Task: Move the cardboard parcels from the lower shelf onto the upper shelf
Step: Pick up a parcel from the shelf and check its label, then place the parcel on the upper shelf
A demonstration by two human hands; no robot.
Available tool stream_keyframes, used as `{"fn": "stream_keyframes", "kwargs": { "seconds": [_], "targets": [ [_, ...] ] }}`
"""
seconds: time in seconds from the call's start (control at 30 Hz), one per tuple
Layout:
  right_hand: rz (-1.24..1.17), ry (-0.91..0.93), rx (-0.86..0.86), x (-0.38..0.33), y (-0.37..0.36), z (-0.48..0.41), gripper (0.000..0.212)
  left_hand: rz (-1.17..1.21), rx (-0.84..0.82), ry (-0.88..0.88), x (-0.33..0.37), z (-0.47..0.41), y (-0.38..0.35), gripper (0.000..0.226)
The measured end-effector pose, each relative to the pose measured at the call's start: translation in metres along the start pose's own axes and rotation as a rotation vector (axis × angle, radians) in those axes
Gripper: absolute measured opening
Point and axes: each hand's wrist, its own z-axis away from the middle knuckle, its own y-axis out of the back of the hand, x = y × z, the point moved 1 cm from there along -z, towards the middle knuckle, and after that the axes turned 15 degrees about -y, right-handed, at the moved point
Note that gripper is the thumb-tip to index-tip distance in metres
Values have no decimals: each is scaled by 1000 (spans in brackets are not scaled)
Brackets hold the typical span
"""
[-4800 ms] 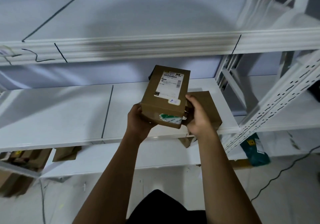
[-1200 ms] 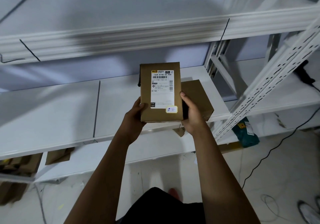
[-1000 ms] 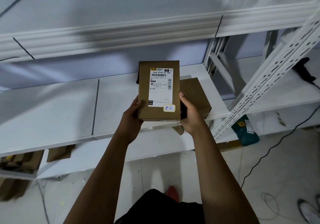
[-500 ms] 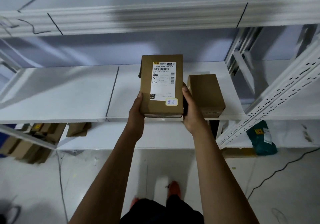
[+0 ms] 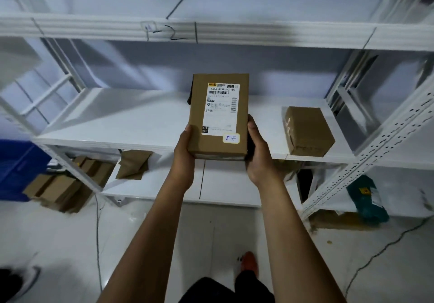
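i hold the labelled parcel [image 5: 219, 117] between both palms, my left hand [image 5: 184, 156] pressed to its left side near the bottom and my right hand [image 5: 257, 156] clamped on the right side, fingers wrapped under the lower edge. the box stands tall in the air, label facing me, in front of the middle shelf [image 5: 131, 119] and just above its front lip.

as i judge it, this parcel belongs on the upper shelf [image 5: 234, 34], whose front rail runs across above the box. to do it well i should keep the squeeze even on both sides so the box does not twist, raise it straight up until its bottom clears that rail, then push it forward and set it flat before i let go. my grip sits low on the box, so the top could tip away from me as i lift; i should keep my wrists firm.

a second plain parcel [image 5: 307, 131] sits on the middle shelf to my right, well apart from the one i carry. more cartons [image 5: 58, 185] and a loose piece of cardboard [image 5: 135, 166] lie lower down to the left, and a green packet [image 5: 366, 199] lies low on the right. the perforated upright [image 5: 380, 143] slants on my right, so i keep my elbow clear of it.
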Motion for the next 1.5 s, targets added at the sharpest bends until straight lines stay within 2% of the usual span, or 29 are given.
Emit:
{"fn": "stream_keyframes", "kwargs": {
  "seconds": [0.1,0.2,0.43,0.5,0.6,0.67,0.8,0.83,0.97,1.03,1.23,1.43,1.5],
  "targets": [
    [59,5,-43,11,-53,18,73,-3,59,-24,26,17,45,42],
    [120,27,-99,16,-108,29,61,62,132,-65,56,28,90,36],
    [165,59,-276,10,-246,21,45,190,445,-204,138,18,182,35],
    [181,62,-319,2,-278,12,47,235,498,-243,160,4,198,36],
    [187,84,-382,-12,-327,-11,51,210,586,-313,188,-27,227,22],
    [213,118,-391,-23,-359,-29,53,149,581,-349,203,-52,243,22],
    [335,264,-275,-52,-422,-77,76,103,518,-428,241,-118,271,25],
    [359,304,-258,-59,-436,-90,77,84,509,-449,251,-136,277,26],
    [290,400,-316,-89,-484,-135,58,89,488,-537,283,-199,295,25],
    [277,430,-313,-103,-508,-155,66,90,497,-574,298,-227,307,24],
    [272,408,-326,-115,-554,-203,80,-32,490,-492,330,-300,333,30],
    [285,462,-248,-119,-578,-244,92,-130,279,-544,340,-367,355,40],
    [284,462,-193,-123,-582,-255,84,-226,192,-544,343,-384,359,49]
  ]
}}
